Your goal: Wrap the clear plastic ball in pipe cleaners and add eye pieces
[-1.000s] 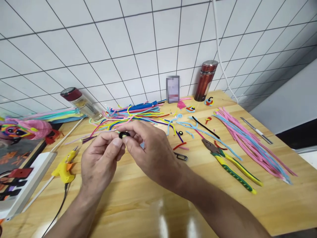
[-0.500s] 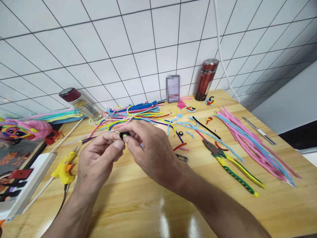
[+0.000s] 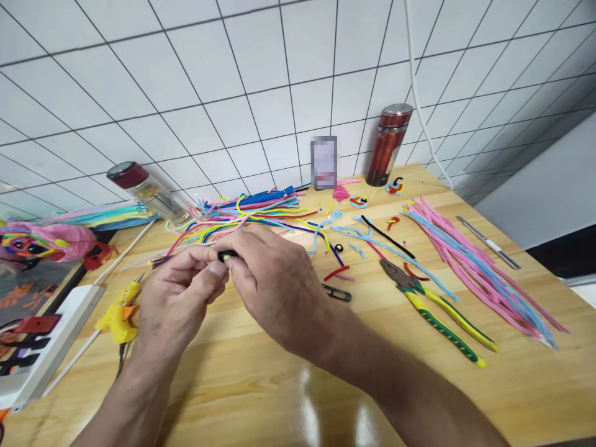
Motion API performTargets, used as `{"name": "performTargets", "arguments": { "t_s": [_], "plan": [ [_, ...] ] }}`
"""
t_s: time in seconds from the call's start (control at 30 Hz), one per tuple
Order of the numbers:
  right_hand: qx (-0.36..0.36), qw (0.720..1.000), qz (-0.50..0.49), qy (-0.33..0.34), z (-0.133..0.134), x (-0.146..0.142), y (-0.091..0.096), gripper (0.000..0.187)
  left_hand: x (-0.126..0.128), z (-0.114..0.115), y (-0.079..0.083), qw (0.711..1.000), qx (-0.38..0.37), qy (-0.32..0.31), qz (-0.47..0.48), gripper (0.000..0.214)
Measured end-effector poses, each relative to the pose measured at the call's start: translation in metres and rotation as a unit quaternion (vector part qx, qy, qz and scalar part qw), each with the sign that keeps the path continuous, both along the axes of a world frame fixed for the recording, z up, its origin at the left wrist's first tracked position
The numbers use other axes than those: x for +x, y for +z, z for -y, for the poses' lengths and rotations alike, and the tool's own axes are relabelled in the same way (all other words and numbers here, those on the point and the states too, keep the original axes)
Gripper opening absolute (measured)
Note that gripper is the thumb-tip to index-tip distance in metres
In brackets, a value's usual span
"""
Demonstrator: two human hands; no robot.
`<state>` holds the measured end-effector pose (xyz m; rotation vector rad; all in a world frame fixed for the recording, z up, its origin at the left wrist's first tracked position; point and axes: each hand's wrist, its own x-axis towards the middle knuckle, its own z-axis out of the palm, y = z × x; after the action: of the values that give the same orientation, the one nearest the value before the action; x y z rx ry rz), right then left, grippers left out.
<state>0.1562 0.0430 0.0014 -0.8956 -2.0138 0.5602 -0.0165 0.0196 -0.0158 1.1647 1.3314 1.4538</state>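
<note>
Workbench [image 3: 261, 385] is filling the lower frame, with loose pipe cleaners [image 3: 475, 267] lying unused at right and pliers [image 3: 433, 310] sitting idle. Left hand [image 3: 174, 304] and right hand [image 3: 274, 285] are pinching a small black coil [image 3: 227, 255] at centre-left, held above the bench; shaping appears to be midway.

Left hand [image 3: 174, 301] and right hand [image 3: 274, 282] meet above the counter [image 3: 261, 385], both pinching a small black coil [image 3: 227, 255] at the fingertips. Glue gun [image 3: 118, 316] lies left of the hands; pliers [image 3: 435, 313] and a snipper [image 3: 336, 292] right. Pipe cleaners [image 3: 251, 211] are heaped behind.
</note>
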Motion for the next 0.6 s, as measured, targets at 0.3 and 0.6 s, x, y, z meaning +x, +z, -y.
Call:
{"name": "performTargets", "arguments": {
  "t_s": [0.3, 0.6],
  "plan": [
    [0.124, 0.991, 0.047, -0.028, 0.002, 0.000, -0.004, 0.022, 0.007, -0.002, 0.014, 0.992, -0.066, -0.043, 0.097, 0.025],
    [0.190, 0.977, 0.093, -0.019, -0.003, 0.002, -0.002, 0.024, 0.007, 0.000, 0.014, 0.992, -0.067, -0.060, 0.093, 0.021]
  ]
}}
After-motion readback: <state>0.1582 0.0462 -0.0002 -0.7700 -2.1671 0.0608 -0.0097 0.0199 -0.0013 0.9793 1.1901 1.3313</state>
